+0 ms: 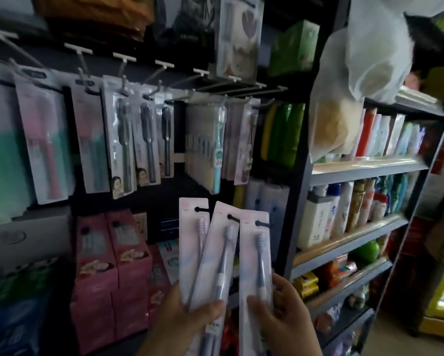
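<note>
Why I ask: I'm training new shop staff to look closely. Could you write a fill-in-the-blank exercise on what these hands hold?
1. The left hand and the right hand together hold ___ toothbrush packs.
2. The left hand alone grips ___ of them.
3. The stacked boxes to the left of the packs are ___ in colour.

Missing words: three; two; pink.

The first pack [190,242] is showing a lilac brush, the middle pack [215,255] and the third pack [254,255] grey-blue brushes; their white cards are swirling with pale pink and blue.
</note>
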A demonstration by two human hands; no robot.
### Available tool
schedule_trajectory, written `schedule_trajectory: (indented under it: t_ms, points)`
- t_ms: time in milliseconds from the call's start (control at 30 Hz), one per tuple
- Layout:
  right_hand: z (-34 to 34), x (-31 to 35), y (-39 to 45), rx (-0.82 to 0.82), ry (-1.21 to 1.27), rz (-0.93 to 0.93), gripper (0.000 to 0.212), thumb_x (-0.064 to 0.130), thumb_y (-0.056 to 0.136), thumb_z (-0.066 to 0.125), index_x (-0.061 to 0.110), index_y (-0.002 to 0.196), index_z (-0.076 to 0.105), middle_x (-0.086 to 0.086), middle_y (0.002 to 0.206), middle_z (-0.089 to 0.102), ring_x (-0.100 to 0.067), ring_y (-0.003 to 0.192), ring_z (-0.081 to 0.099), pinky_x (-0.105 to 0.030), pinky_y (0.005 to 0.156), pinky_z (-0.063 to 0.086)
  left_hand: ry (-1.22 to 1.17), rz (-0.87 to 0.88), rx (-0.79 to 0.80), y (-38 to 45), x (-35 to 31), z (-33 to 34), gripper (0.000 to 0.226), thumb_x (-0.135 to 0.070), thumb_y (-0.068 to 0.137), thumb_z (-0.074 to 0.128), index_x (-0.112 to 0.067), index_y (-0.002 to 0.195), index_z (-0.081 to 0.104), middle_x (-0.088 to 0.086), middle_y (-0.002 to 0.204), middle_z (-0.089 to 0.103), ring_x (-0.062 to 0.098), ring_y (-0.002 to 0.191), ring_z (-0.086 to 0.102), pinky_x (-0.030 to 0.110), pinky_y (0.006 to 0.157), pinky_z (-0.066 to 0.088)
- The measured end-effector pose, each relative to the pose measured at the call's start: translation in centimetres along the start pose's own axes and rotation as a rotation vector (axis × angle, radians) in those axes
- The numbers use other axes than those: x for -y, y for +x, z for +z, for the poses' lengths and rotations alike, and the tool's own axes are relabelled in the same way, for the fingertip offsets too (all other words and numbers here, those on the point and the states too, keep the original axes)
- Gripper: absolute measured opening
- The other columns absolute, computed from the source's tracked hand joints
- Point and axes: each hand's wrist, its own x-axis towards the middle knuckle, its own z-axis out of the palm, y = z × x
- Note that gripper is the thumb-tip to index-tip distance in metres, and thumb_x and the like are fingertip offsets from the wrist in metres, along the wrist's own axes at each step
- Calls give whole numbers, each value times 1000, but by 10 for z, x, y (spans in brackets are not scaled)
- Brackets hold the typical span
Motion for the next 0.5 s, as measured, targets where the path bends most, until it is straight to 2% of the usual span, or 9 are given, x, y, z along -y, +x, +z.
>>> schedule_trajectory:
  t_ms: [67, 167, 233, 300, 367, 433, 500]
  points:
    - [9, 9, 14, 0, -11, -17, 35, 8, 79, 75, 32, 96, 57, 8, 80, 75, -6, 72, 70, -18, 63, 53, 33, 45, -19, 8, -13, -10, 59, 2, 57, 75, -23, 108, 59, -12, 87, 75, -2, 79, 69, 13, 59, 51]
    - [22, 21, 31, -5, -29, -57, 37, 15, 81, 74, 34, 107, 57, 8, 94, 73, -4, 81, 69, -17, 67, 52, 39, 124, -29, 19, -20, -27, 61, -3, 54, 76, -23, 109, 59, -16, 88, 74, -8, 80, 67, 10, 61, 49]
    - [27, 26, 40, -23, -32, -87, 40, 17, 81, 74, 33, 113, 56, 7, 99, 72, -6, 86, 68, -17, 70, 52, 68, 182, 2, 26, -25, -35, 70, -17, 51, 83, -32, 113, 55, -27, 97, 70, -14, 90, 62, 12, 72, 49]
    - [29, 28, 49, -42, -26, -109, 41, 17, 81, 74, 32, 114, 56, 7, 99, 72, -7, 86, 68, -19, 73, 53, 97, 215, 60, 30, -29, -40, 78, -30, 53, 81, -39, 122, 48, -36, 110, 63, -16, 103, 56, 23, 88, 46]
    - [28, 27, 57, -41, -13, -111, 41, 16, 81, 74, 31, 115, 56, 8, 96, 73, -7, 84, 69, -24, 76, 53, 130, 216, 60, 34, -30, -43, 81, -34, 53, 81, -41, 125, 45, -39, 117, 57, -16, 113, 51, 30, 96, 44]
    - [23, 26, 63, -32, -9, -113, 42, 16, 81, 74, 31, 115, 55, 8, 96, 72, -9, 85, 69, -27, 78, 53, 146, 219, 46, 36, -30, -41, 83, -39, 49, 85, -39, 123, 48, -38, 117, 58, -17, 112, 51, 22, 91, 46]
    - [16, 26, 68, -14, 2, -116, 42, 15, 81, 74, 31, 114, 54, 7, 97, 72, -10, 87, 69, -27, 78, 53, 149, 213, -6, 39, -28, -36, 81, -37, 42, 88, -35, 116, 54, -32, 108, 65, -15, 103, 58, 15, 78, 50]
